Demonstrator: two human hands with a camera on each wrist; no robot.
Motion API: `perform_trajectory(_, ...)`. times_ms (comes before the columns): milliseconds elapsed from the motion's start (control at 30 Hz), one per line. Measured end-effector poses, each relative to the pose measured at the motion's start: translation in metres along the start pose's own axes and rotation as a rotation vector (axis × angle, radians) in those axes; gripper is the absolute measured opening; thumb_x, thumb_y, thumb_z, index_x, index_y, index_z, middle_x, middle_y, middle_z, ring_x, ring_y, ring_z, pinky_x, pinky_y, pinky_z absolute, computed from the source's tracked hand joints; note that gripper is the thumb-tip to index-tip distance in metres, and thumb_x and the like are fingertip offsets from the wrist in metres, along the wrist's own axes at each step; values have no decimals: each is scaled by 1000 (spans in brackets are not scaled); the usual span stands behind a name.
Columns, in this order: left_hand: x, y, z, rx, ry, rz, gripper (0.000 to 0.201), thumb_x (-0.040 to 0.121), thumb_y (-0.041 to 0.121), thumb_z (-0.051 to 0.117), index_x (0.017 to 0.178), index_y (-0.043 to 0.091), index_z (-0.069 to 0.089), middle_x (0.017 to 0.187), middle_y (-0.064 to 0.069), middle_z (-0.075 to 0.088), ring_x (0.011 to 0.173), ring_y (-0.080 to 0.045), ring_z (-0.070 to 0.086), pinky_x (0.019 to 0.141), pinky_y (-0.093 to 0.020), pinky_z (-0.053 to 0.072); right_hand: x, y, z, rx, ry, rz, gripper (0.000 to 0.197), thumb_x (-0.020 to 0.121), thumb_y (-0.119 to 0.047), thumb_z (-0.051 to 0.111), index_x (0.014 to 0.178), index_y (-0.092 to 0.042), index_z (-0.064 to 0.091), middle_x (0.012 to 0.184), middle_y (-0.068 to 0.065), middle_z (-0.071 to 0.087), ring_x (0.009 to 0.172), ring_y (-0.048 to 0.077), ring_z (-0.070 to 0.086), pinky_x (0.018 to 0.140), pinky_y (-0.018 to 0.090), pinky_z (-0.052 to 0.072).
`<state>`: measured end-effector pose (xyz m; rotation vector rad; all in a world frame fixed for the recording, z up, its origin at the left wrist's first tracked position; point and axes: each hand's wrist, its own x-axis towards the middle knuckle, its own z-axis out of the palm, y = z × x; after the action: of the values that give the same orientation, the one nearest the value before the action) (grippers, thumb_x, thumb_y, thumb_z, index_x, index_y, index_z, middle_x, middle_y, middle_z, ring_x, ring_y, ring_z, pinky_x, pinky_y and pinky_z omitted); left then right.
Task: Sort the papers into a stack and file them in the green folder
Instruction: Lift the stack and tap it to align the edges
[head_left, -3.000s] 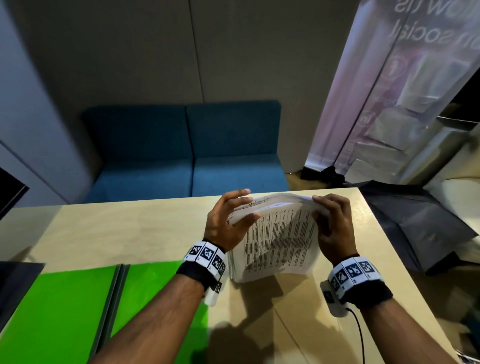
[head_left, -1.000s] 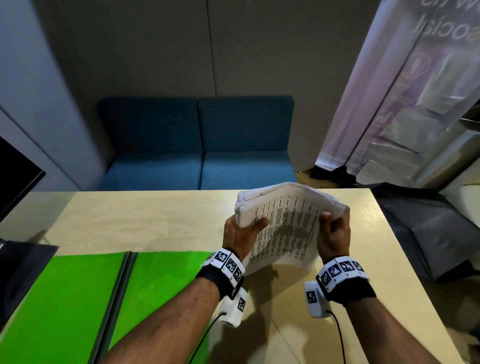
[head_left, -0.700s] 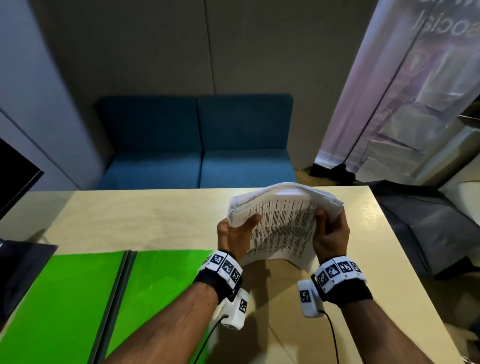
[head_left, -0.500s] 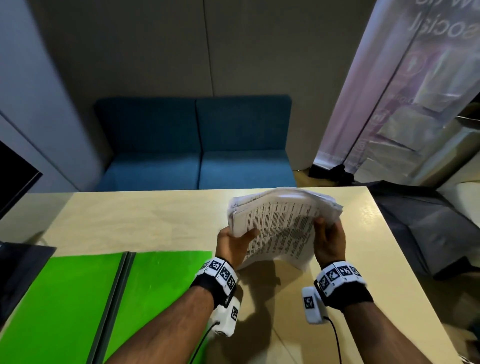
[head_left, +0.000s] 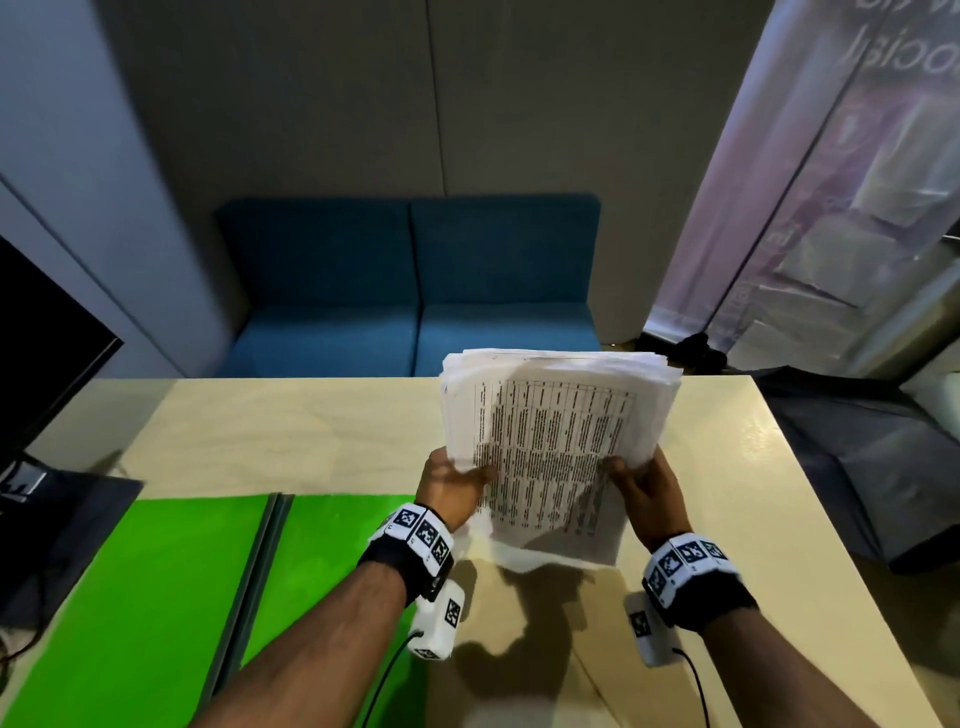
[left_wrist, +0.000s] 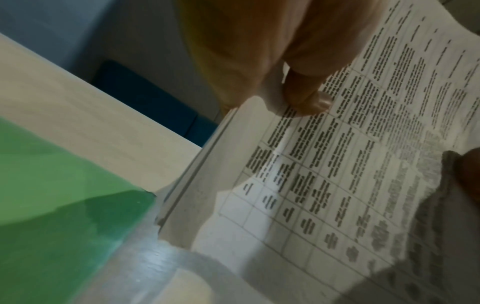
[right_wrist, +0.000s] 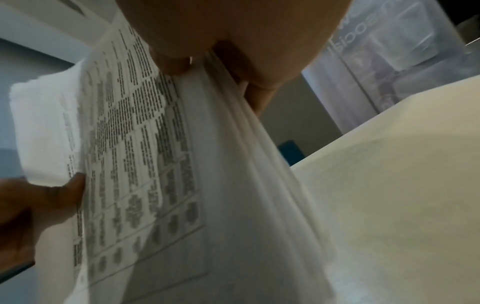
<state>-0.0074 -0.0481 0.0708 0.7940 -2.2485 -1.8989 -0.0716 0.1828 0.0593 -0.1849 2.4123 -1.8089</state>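
— Since a moment back both hands have slid lower on the papers (head_left: 558, 447), so the stack now stands taller above them, its top edge fanned and no longer bowed over.

— How is the left hand (head_left: 451, 487) set?

— Clamped on the stack's left edge. Its thumb (left_wrist: 307, 96) lies across the printed face in the left wrist view, and the other fingers are hidden behind the sheets.

— And the right hand (head_left: 648, 493)?

— Clamped on the right edge, thumb on the front page, fingers (right_wrist: 257, 96) curled round the back, as the right wrist view shows. Both hands grip the lower half of the stack.

— Where do the papers sit, then?

— Between the two hands, upright and leaning a little away from the person. The top page carries a printed table. The sheets' edges are uneven at the upper left and upper right. The lower edge is down by the bench (head_left: 311, 431); whether it touches, I cannot tell.

— And the folder (head_left: 156, 597)?

— Left of the left hand, lying open and flat on the bench, both green leaves showing with the grey spine between. Its near corner is just beside the stack's lower left corner in the left wrist view.

— Anything farther out?

— Beyond the hands, past the bench's far edge, a blue sofa (head_left: 410, 291). Off to the right of the right hand, a pale banner (head_left: 831, 182). Far left, a dark screen (head_left: 36, 353).
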Motion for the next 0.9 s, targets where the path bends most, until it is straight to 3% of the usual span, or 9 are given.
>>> perform_trajectory(100,0,-7,-19,14,-25,15,18,79,-1,68,94,9,66,82,0,68,64,-7,62,57,-12,48,-1,-1,15,21,-33,-6,36,91,-21,59,126,-20,48,107,-7,64,96,13,61,85,36,48)
perform_trajectory(200,-6,-17,-44,63,-40,-9,26,79,5,73,102,11,64,87,0,69,72,-10,63,62,-16,48,-5,-5,38,-60,-70,-67,31,90,-30,60,118,-17,55,103,2,66,94,23,63,81,39,51)
perform_trajectory(300,-16,-31,-73,58,-13,-11,37,77,6,75,111,11,60,98,-3,69,88,-15,64,73,-18,50,-20,3,68,-40,-73,-33,31,88,-25,64,117,-14,58,103,6,68,96,25,63,82,40,52)
perform_trajectory(467,-37,-80,-139,-106,148,-121,36,87,-5,58,115,16,52,91,-5,60,77,-13,58,55,-14,49,-51,24,107,26,-60,65,40,85,-25,65,120,-7,57,104,12,67,96,28,62,79,35,46)
perform_trajectory(500,-44,-96,-155,-20,179,-120,37,87,-7,57,116,16,53,97,-6,62,80,-13,60,57,-13,49,-57,27,110,36,-57,80,39,86,-23,66,120,-7,57,103,12,67,97,28,62,78,34,45)
perform_trajectory(567,-61,-133,-185,322,200,-112,41,83,0,65,114,25,59,115,-8,64,101,-24,63,78,-19,50,-66,32,114,33,-53,98,37,87,-21,66,119,-7,58,102,10,66,96,25,61,77,33,43)
perform_trajectory(667,-92,-182,-207,977,195,-223,64,72,37,74,131,38,48,153,-7,31,141,-32,29,107,-47,31,-76,41,117,-20,-67,128,36,88,-22,64,121,-11,57,105,10,66,97,27,61,79,36,45)
perform_trajectory(767,-111,-191,-206,973,207,-457,91,77,62,59,148,41,8,160,6,-7,148,-24,-4,109,-63,18,-82,45,117,-68,-86,145,35,88,-23,64,120,-11,56,103,9,65,95,28,60,79,36,45)
perform_trajectory(900,-106,-176,-183,916,196,-441,92,75,63,60,148,41,8,159,9,3,147,-21,9,106,-60,27,-87,43,111,-115,-104,136,34,88,-21,63,118,-8,55,97,8,62,90,26,58,76,32,41)
